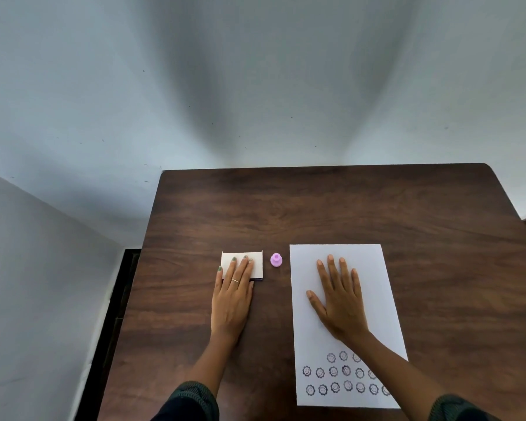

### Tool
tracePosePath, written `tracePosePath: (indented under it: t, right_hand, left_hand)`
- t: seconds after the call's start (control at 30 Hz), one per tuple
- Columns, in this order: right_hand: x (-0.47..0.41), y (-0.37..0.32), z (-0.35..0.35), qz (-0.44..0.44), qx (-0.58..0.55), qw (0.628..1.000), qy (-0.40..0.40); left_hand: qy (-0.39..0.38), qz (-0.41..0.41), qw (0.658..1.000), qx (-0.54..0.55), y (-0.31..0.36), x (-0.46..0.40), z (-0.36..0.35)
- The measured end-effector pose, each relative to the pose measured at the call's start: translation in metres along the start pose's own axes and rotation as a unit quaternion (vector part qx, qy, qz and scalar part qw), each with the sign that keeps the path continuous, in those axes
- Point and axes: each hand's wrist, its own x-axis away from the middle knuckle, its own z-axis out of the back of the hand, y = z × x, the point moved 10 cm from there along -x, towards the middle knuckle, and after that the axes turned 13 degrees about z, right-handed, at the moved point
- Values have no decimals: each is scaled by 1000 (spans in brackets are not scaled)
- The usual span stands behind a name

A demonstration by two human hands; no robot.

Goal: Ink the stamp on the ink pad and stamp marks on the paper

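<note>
A small pink stamp (276, 260) stands upright on the dark wooden table (331, 208), between the ink pad and the paper, with neither hand touching it. My left hand (233, 296) lies flat with its fingers resting on the white closed ink pad case (257, 262). My right hand (340, 299) lies flat, fingers spread, on the middle of the white paper (374, 268). Several round smiley stamp marks (334, 372) fill the paper's near end in rows; my right forearm hides some of them.
A pale wall rises just behind the table's far edge. The table's left edge (140, 268) drops to a dark gap beside a second wall. Bare wood lies beyond the ink pad and paper.
</note>
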Motion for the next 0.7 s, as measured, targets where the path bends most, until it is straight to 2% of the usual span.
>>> tracePosePath:
  t: [0.4,0.57,0.7]
  right_hand:
    - [-6,-11,28,21,0,1000,6]
    - [-16,-21,51,42,34,998,28]
    - [-31,-32,91,94,68,989,87]
  left_hand:
    - [-16,-5,1000,-3,17,7,6]
    - [6,-9,1000,-8,36,-6,30]
    - [69,-43,997,-12,51,-28,69]
